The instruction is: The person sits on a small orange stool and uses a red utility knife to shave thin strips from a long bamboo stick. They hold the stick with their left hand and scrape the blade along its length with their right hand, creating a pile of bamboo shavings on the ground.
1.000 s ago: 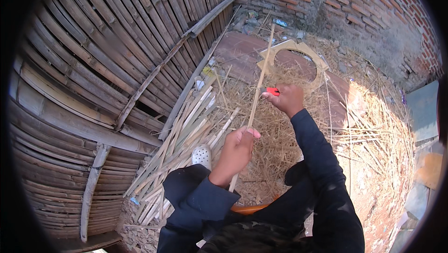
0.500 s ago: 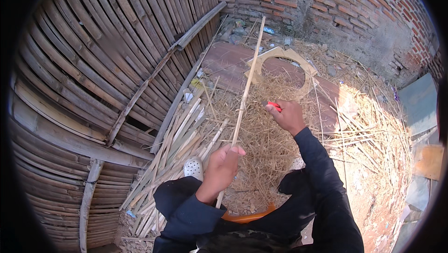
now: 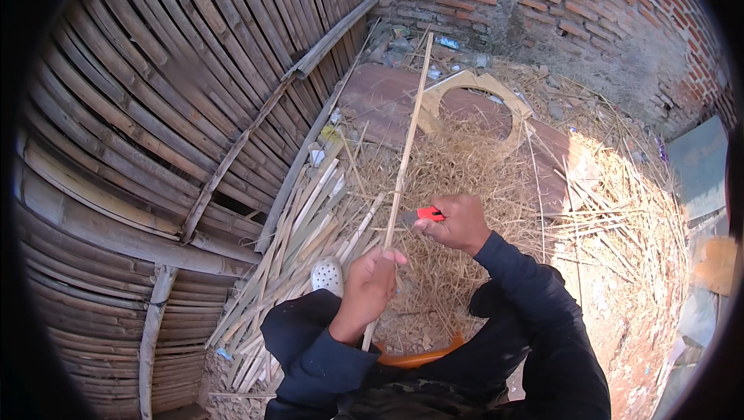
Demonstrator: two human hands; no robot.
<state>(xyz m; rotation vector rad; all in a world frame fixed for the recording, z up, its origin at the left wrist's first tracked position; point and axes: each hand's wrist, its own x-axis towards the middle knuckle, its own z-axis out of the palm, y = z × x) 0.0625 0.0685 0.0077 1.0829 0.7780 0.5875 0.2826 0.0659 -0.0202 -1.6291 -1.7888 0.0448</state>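
Observation:
My left hand [image 3: 367, 284] is closed around a long, thin bamboo strip [image 3: 411, 141], near its lower end. The strip slants away from me, its far tip up by the wall, and its near end shows below my wrist. In my right hand [image 3: 460, 224] is a red utility knife [image 3: 431, 214], gripped by its handle. Its blade points left, close beside the strip just above my left hand; whether it touches the strip I cannot tell. Fine bamboo shavings [image 3: 442, 280] lie heaped on the ground under both hands.
Split bamboo strips [image 3: 291, 257] are piled at my left, by a white perforated shoe [image 3: 327, 276]. A slatted bamboo wall [image 3: 178, 94] rises on the left, a brick wall [image 3: 589, 25] behind. Ahead lies a board with a round cutout [image 3: 511, 102]. An orange seat edge [image 3: 418, 359] shows beneath me.
My right hand has drawn the knife nearer and to the left, down along the strip toward my left hand. My left hand keeps its hold, and the strip has shifted slightly.

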